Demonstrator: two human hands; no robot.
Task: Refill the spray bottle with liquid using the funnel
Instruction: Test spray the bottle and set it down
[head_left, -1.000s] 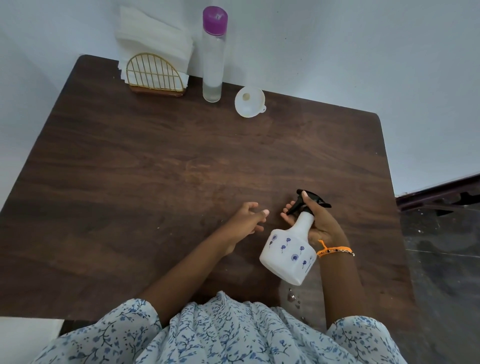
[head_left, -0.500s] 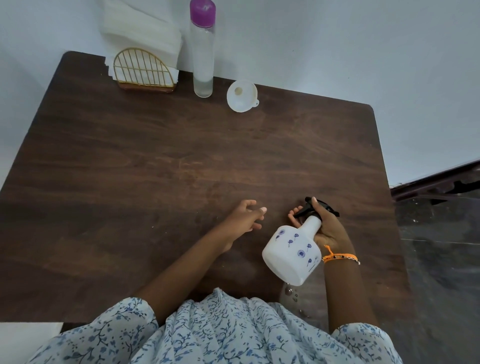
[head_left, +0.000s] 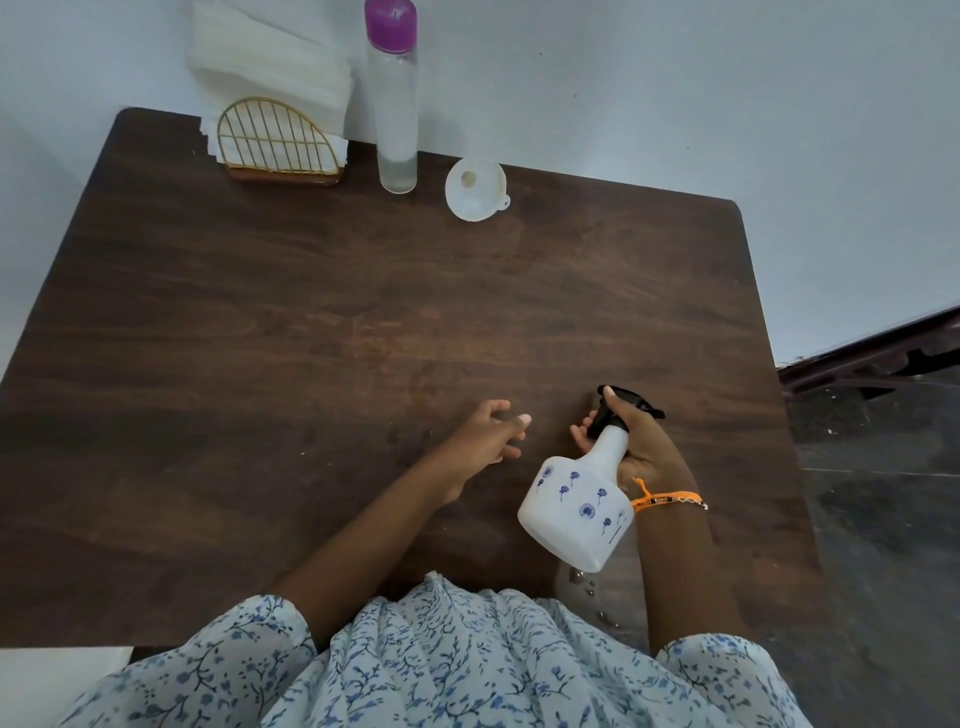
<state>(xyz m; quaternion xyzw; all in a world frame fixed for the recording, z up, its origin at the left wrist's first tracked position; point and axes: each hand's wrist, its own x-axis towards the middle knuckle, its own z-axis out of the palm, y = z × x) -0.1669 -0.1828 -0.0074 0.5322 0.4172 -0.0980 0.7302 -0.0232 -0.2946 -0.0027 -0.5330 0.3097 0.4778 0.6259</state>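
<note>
Well, R hand grips spray bottle neck, L hand loose; no legible writing.

Bare table up to funnel

Dark wooden table: napkin holder, tall bottle, white funnel along far edge.

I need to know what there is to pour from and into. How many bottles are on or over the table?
2. The spray bottle is held tilted in the right hand near the table's front edge. The clear bottle with a purple cap stands at the back, between the napkin holder and funnel.
</note>
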